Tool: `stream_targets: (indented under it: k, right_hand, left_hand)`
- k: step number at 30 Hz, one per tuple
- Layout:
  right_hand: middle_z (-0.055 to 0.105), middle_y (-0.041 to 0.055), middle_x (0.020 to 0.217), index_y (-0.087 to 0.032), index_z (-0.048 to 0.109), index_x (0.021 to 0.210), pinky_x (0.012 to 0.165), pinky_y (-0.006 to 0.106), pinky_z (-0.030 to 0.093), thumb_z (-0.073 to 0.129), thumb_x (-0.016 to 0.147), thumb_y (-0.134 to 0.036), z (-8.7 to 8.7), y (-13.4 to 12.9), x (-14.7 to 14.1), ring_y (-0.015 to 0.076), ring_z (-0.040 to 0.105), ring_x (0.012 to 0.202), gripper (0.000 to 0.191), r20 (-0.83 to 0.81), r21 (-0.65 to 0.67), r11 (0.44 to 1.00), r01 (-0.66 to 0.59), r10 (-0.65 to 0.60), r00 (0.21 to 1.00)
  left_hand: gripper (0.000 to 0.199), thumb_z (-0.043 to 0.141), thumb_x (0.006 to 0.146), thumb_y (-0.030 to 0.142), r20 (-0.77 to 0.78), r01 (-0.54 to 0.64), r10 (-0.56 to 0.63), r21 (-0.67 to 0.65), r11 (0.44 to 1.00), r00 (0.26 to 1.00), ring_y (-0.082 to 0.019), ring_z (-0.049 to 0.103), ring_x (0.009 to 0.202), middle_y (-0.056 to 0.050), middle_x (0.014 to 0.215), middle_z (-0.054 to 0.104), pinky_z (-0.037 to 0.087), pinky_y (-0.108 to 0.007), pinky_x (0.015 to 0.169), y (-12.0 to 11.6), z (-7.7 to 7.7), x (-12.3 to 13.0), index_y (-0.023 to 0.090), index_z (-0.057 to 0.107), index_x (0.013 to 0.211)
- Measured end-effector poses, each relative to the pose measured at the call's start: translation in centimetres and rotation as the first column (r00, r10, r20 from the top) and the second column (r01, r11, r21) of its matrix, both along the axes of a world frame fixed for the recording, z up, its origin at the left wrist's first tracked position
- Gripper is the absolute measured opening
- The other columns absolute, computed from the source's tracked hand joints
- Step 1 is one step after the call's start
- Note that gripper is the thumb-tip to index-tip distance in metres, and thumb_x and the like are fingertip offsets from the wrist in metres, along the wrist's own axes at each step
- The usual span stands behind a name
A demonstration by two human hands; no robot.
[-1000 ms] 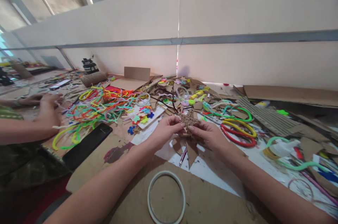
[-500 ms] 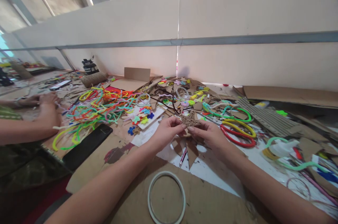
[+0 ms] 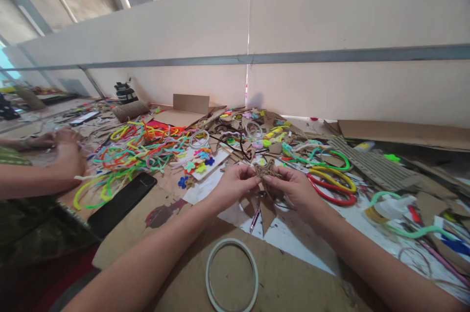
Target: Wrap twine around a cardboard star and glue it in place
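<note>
A small brown star (image 3: 267, 169), its face covered with twine, is held up between both hands. My left hand (image 3: 237, 187) pinches its left side with thumb and fingers. On the right side, my right hand (image 3: 292, 184) grips it the same way, thumb across the front. Below the hands, pointed cardboard pieces (image 3: 268, 214) lie on white paper (image 3: 304, 241), partly hidden by the fingers. A pink-and-dark pencil (image 3: 254, 220) rests beside them. Nearer to me, a roll of tape (image 3: 208, 277) lies flat on cardboard.
Colourful pipe cleaners (image 3: 147, 145) are heaped on the left, near a black phone (image 3: 121, 204) and another person's arms (image 3: 66, 160). Felt flowers (image 3: 200, 167) lie beyond my left hand. A glue bottle (image 3: 389, 208) and yellow and red rings (image 3: 332, 187) are to the right.
The star has tilted slightly between my fingers, and its points show more plainly. Both hands stay in nearly the same place.
</note>
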State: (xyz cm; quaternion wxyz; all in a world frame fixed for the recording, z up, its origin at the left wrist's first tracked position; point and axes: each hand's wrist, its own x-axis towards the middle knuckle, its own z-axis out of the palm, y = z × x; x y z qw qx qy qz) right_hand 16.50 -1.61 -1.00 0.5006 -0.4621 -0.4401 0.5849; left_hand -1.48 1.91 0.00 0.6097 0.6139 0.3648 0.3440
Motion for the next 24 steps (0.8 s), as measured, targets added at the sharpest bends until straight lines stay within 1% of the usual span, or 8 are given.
stream_targets:
  k: [4, 6, 9, 11, 14, 17, 20, 24]
  right_hand:
    - [0.073, 0.0029, 0.078, -0.020, 0.072, 0.087, 0.061, 0.029, 0.048, 0.091, 0.058, -0.050, -0.05, -0.03, -0.02, 0.0184, 0.064, 0.065, 0.046, -0.010, -0.005, 1.000, -0.005, 0.005, 1.000]
    - [0.070, 0.0010, 0.070, -0.019, 0.070, 0.084, 0.056, 0.027, 0.045, 0.090, 0.058, -0.051, -0.15, 0.00, -0.06, 0.0153, 0.059, 0.059, 0.046, 0.014, 0.001, 1.000, -0.003, 0.003, 1.000]
    - [0.060, -0.0031, 0.058, -0.018, 0.067, 0.076, 0.048, 0.024, 0.036, 0.089, 0.058, -0.051, -0.08, -0.08, -0.19, 0.0101, 0.048, 0.047, 0.044, 0.072, -0.005, 1.000, -0.017, 0.017, 0.997]
    - [0.059, -0.0035, 0.058, -0.017, 0.067, 0.076, 0.048, 0.025, 0.038, 0.088, 0.060, -0.052, 0.10, -0.17, -0.26, 0.0102, 0.048, 0.047, 0.044, 0.081, -0.006, 0.999, -0.050, 0.050, 0.995]
    - [0.061, -0.0026, 0.060, -0.017, 0.066, 0.075, 0.050, 0.025, 0.039, 0.085, 0.063, -0.055, 0.26, -0.21, -0.23, 0.0114, 0.051, 0.050, 0.044, 0.104, 0.039, 0.998, -0.054, 0.050, 0.993]
    - [0.059, -0.0028, 0.058, -0.017, 0.065, 0.070, 0.049, 0.024, 0.035, 0.083, 0.065, -0.055, 0.24, -0.20, -0.06, 0.0108, 0.049, 0.051, 0.042, 0.163, 0.091, 0.996, -0.009, -0.006, 0.987]
    - [0.056, -0.0040, 0.057, -0.017, 0.065, 0.069, 0.049, 0.024, 0.033, 0.083, 0.066, -0.053, 0.34, -0.26, 0.02, 0.0096, 0.045, 0.051, 0.041, 0.194, 0.106, 0.994, 0.019, -0.039, 0.980]
    - [0.062, -0.0016, 0.065, -0.017, 0.068, 0.079, 0.053, 0.025, 0.040, 0.079, 0.070, -0.058, 0.79, -0.23, 0.18, 0.0128, 0.053, 0.056, 0.043, 0.214, 0.076, 0.997, -0.003, -0.013, 0.977]
  left_hand:
    - [0.024, 0.071, 0.078, 0.036, 0.024, 0.013, -0.012, -0.059, 0.998, 1.000, -0.014, 0.060, 0.071, -0.002, 0.079, 0.063, 0.047, -0.027, 0.070, -0.07, 0.30, -0.07, 0.015, 0.063, 0.082]
    - [0.026, 0.070, 0.080, 0.040, 0.042, -0.008, 0.010, -0.046, 0.999, 0.999, -0.014, 0.060, 0.073, -0.002, 0.084, 0.063, 0.047, -0.027, 0.071, -0.05, 0.53, -0.18, 0.015, 0.063, 0.087]
    - [0.027, 0.070, 0.081, 0.041, 0.045, -0.027, 0.026, 0.032, 0.999, 0.999, -0.012, 0.053, 0.068, 0.001, 0.076, 0.058, 0.041, -0.024, 0.067, 0.05, 0.66, -0.34, 0.016, 0.062, 0.082]
    - [0.026, 0.071, 0.080, 0.039, 0.040, -0.040, 0.038, 0.067, 0.997, 0.999, -0.011, 0.048, 0.066, 0.003, 0.069, 0.054, 0.038, -0.024, 0.065, 0.10, 0.57, -0.39, 0.016, 0.060, 0.075]
    - [0.026, 0.072, 0.077, 0.038, 0.029, -0.054, 0.052, 0.073, 0.996, 0.998, -0.011, 0.048, 0.065, 0.003, 0.068, 0.054, 0.037, -0.024, 0.065, 0.09, 0.35, -0.40, 0.016, 0.060, 0.072]
    - [0.026, 0.074, 0.077, 0.038, 0.026, -0.050, 0.049, 0.043, 0.998, 0.998, -0.012, 0.051, 0.067, 0.002, 0.070, 0.057, 0.039, -0.024, 0.066, -0.01, 0.18, -0.32, 0.015, 0.063, 0.074]
    - [0.027, 0.076, 0.077, 0.039, 0.079, -0.008, 0.010, -0.028, 1.000, 0.997, -0.013, 0.057, 0.072, -0.001, 0.080, 0.064, 0.044, -0.025, 0.070, -0.07, 0.03, -0.19, 0.014, 0.067, 0.084]
    - [0.034, 0.082, 0.072, 0.034, 0.150, 0.061, -0.047, -0.088, 0.994, 0.987, -0.015, 0.064, 0.080, -0.005, 0.093, 0.070, 0.049, -0.026, 0.078, -0.02, -0.25, -0.07, 0.014, 0.069, 0.096]
